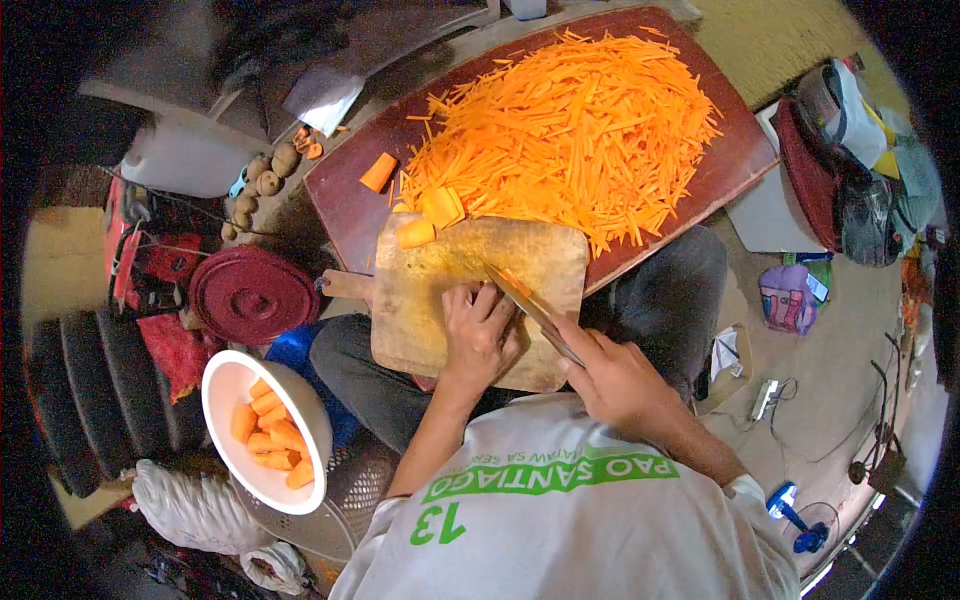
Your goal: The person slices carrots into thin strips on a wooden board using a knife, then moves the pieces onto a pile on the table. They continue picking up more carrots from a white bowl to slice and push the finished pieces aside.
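My right hand (615, 375) is wrapped round the handle of a knife (530, 305), whose blade slants over a wooden cutting board (420, 300). Close to the blade, my left hand (480, 330) rests on the board with its fingers curled; what lies under the fingertips is hidden, though a bit of orange shows by the blade. Carrot pieces (442, 207) lie at the board's upper left edge. Beyond the board, a large heap of carrot strips (580, 130) covers much of a dark red table (350, 200). One carrot chunk (379, 172) sits left of the heap.
A white bowl (215, 400) with several peeled carrots stands at the lower left. Above it is a dark red round lid (253, 298). Round brown vegetables (268, 183) lie left of the table. At the right are bags (790, 298) and a small box (730, 365).
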### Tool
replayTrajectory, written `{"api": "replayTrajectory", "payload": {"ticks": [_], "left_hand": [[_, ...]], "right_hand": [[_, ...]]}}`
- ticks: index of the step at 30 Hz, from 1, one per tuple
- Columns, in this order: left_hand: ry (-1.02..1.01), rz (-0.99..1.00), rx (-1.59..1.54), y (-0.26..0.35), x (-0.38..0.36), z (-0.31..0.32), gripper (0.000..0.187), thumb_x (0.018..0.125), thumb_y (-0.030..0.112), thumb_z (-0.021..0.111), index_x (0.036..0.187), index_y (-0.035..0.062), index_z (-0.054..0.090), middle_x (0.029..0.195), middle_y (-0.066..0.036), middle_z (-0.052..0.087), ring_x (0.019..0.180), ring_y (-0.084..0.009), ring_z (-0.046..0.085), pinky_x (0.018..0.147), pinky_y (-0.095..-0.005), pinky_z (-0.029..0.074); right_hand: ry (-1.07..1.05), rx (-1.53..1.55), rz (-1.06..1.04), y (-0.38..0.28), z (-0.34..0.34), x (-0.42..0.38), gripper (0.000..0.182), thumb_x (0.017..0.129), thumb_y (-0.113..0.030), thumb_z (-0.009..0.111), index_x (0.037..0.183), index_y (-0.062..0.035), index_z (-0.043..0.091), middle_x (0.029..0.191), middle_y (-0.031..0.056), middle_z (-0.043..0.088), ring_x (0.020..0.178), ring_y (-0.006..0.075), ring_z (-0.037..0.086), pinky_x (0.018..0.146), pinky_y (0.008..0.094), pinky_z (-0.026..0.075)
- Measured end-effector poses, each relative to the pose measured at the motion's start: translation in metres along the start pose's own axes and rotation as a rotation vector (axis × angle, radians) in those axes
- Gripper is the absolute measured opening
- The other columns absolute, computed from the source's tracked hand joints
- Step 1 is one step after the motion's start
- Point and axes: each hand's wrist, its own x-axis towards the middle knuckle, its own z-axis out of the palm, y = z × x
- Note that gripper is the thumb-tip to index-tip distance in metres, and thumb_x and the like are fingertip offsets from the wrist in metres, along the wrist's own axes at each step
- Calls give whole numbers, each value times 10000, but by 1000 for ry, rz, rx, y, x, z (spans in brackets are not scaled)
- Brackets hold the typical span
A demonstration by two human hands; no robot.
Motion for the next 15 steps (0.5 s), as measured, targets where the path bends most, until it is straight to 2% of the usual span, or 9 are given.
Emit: {"api": "replayTrajectory", "payload": {"ticks": [3,6,12,15], "left_hand": [[23,23,-13,1,3,-2,313,689,69,799,998,40,752,1000,-105,623,952,-357,573,848,-499,437],[25,23,-5,0,2,1,328,684,64,800,1008,41,750,1007,-105,622,950,-357,574,849,-500,438],[5,16,-7,-2,-2,0,320,678,46,789,992,28,727,1037,-124,625,958,-373,579,838,-506,446],[45,51,-1,-1,-1,-1,308,671,40,785,970,12,714,1026,-142,619,966,-383,583,838,-516,455]], "right_hand": [[14,9,-6,12,14,-7,590,1090,-252,567,1597,-14,383,1322,342,661,1105,531,702,894,605,602],[78,-55,-86,15,24,19,631,1079,-255,586,1616,-18,355,1324,340,660,1098,532,701,885,603,602],[-7,-6,3,1,7,-2,606,1074,-228,587,1598,-19,365,1333,340,652,1099,531,696,873,602,605],[15,27,-43,12,17,-4,600,1080,-233,577,1600,-23,362,1318,338,656,1096,529,699,867,606,606]]}}
